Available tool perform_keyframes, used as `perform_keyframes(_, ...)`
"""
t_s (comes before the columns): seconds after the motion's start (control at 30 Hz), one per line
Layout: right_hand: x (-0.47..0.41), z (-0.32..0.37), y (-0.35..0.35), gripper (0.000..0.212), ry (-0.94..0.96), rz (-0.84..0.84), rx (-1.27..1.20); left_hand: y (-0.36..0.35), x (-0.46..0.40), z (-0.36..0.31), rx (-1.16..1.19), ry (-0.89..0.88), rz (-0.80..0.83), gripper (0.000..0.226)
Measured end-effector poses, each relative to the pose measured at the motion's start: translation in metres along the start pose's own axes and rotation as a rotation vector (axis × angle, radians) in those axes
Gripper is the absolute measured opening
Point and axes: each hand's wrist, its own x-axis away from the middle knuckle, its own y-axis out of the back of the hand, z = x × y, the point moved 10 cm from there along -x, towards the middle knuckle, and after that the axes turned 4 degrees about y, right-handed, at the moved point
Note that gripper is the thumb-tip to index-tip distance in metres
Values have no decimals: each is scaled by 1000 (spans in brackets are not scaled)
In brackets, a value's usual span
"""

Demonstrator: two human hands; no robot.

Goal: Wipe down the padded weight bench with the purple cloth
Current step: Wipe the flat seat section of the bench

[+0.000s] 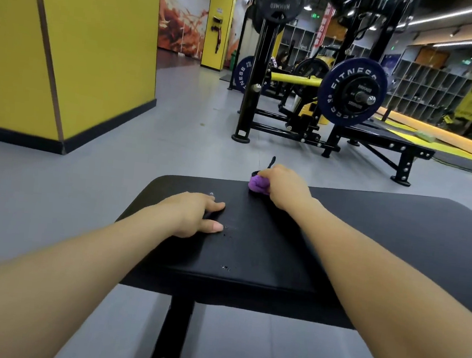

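The black padded bench stretches across the lower middle of the head view, with small nicks in its cover. My right hand is at the bench's far edge, closed around the bunched purple cloth, which presses on the pad. A thin black strap sticks up just behind that hand. My left hand lies flat on the pad near its left end, fingers spread, holding nothing.
A black rack with a loaded barbell and a second flat bench stand beyond on the grey floor. A yellow pillar rises at the left. The bench's steel leg drops below the pad.
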Motion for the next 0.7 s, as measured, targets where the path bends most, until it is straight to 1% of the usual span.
perform_keyframes(0.07, -3, 3, 1, 38, 14, 4, 0, 1, 0, 1, -8, 11, 7, 61)
perform_keyframes(0.13, 16, 8, -1, 46, 86, 43, 5, 2, 0, 0, -30, 15, 19, 61)
perform_keyframes(0.2, 42, 13, 0, 47, 205, 59, -1, 3, 0, 0, -45, 13, 24, 61)
perform_keyframes(0.27, 58, 6, 7, 46, 249, 88, -79, 2, 0, 0, -48, 14, 32, 61)
perform_keyframes(0.3, 54, -8, 11, 45, 225, 102, -94, 2, 1, 0, -47, 15, 35, 60)
perform_keyframes(0.37, 40, -51, 13, 42, 75, 127, -26, 1, 2, -1, -54, 12, 40, 60)
perform_keyframes(0.43, 32, -91, 16, 34, -114, 94, 62, 0, 2, -4, -71, 5, 45, 60)
perform_keyframes(0.47, 29, -97, 18, 28, -171, 62, 90, 0, 2, -5, -83, 5, 44, 59)
perform_keyframes(0.53, 19, -77, 18, 21, -194, 10, 96, 0, 2, -4, -108, 12, 49, 59)
perform_keyframes(0.6, 9, -31, 12, 21, -123, -22, 56, 0, 2, -3, -121, 16, 58, 59)
perform_keyframes(0.63, 4, -4, 8, 24, -57, -29, 24, -1, 1, -2, -122, 19, 62, 59)
perform_keyframes(0.7, 0, 40, -1, 38, 82, 0, -56, -3, 3, -1, -112, 23, 72, 59)
